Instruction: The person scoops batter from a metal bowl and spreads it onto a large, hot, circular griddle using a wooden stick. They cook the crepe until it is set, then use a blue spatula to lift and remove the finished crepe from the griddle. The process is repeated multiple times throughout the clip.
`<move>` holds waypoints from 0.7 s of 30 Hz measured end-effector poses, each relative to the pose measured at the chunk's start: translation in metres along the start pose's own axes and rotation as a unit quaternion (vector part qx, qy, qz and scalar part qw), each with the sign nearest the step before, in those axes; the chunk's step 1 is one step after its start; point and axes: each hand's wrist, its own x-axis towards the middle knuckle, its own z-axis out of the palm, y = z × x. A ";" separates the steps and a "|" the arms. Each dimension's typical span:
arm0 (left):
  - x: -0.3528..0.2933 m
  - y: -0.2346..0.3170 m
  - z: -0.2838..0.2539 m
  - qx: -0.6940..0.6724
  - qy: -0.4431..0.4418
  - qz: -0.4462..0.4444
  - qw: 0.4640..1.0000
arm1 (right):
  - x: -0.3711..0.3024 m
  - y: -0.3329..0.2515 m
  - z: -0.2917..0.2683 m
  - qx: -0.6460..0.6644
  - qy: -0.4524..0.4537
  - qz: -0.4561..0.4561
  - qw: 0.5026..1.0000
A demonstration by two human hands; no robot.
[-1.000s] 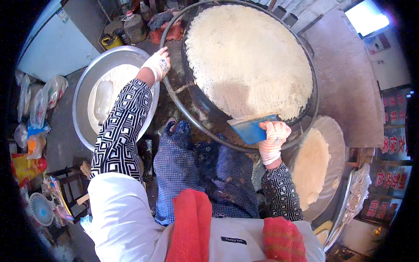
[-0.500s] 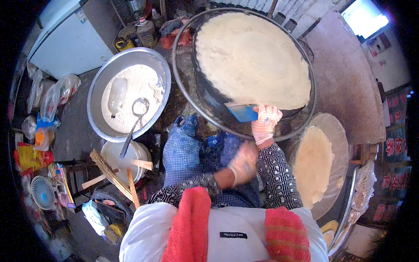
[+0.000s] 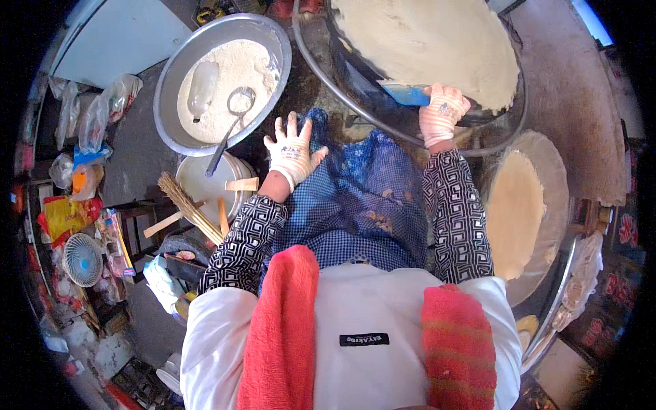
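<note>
My left hand (image 3: 294, 154), in a striped cloth glove, is open with its fingers spread. It lies over my blue checked apron (image 3: 355, 191) at the left knee, near the metal basin. My gloved right hand (image 3: 443, 113) is closed around a blue scraper (image 3: 407, 94), whose blade is at the near edge of the round griddle. Pale batter (image 3: 430, 44) covers most of the dark griddle (image 3: 372, 75). In the wide metal basin (image 3: 164, 109) of pale, floury mix lie a ladle (image 3: 223, 147) and a clear plastic bottle (image 3: 203, 89).
A metal ring (image 3: 328, 85) surrounds the griddle. Right of it, a thin round flatbread (image 3: 516, 212) rests on a plastic sheet (image 3: 557, 164). A white bucket (image 3: 205, 181), a straw brush (image 3: 188, 205) and wooden sticks stand at left. Plastic bags (image 3: 96, 126) and a small fan (image 3: 83, 260) are farther left.
My left hand has moved from beside my right forearm to the left and spread its fingers. The right hand keeps the scraper at the griddle edge. The view has tilted down.
</note>
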 end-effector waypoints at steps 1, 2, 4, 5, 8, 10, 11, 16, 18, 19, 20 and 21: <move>-0.001 0.001 0.001 -0.001 -0.002 0.004 1.000 | -0.002 0.001 0.000 -0.006 -0.013 0.007 1.000; -0.001 0.000 0.003 -0.004 0.004 0.003 1.000 | 0.000 0.000 0.000 -0.006 -0.015 0.009 1.000; 0.000 -0.002 0.008 -0.010 0.014 0.001 1.000 | 0.004 -0.001 0.000 -0.007 -0.018 0.012 1.000; 0.001 -0.002 0.008 -0.018 0.018 0.004 1.000 | 0.007 -0.002 0.002 -0.008 -0.024 0.014 1.000; 0.004 -0.001 0.009 -0.037 0.036 0.018 0.999 | 0.016 -0.007 0.005 -0.013 -0.042 0.019 0.999; 0.006 0.001 0.011 -0.020 0.032 0.018 0.999 | 0.022 -0.011 0.006 -0.020 -0.053 0.023 0.998; 0.007 0.001 0.011 -0.014 0.030 0.016 0.999 | 0.023 -0.011 0.008 -0.017 -0.049 0.019 0.998; 0.011 -0.001 0.012 -0.008 0.028 0.018 0.999 | 0.028 -0.007 0.025 -0.025 -0.030 0.007 0.999; 0.011 0.000 0.008 -0.005 0.019 0.016 1.000 | 0.033 -0.013 0.023 -0.027 -0.032 0.019 0.999; 0.010 0.000 0.007 -0.003 0.014 0.015 1.000 | 0.035 -0.015 0.022 -0.028 -0.033 0.025 0.999; 0.011 0.000 0.008 -0.003 0.014 0.015 1.000 | 0.038 -0.014 0.021 -0.031 -0.040 0.028 0.998; 0.012 -0.001 0.010 -0.002 0.014 0.015 1.000 | 0.040 -0.013 0.021 -0.034 -0.046 0.031 0.998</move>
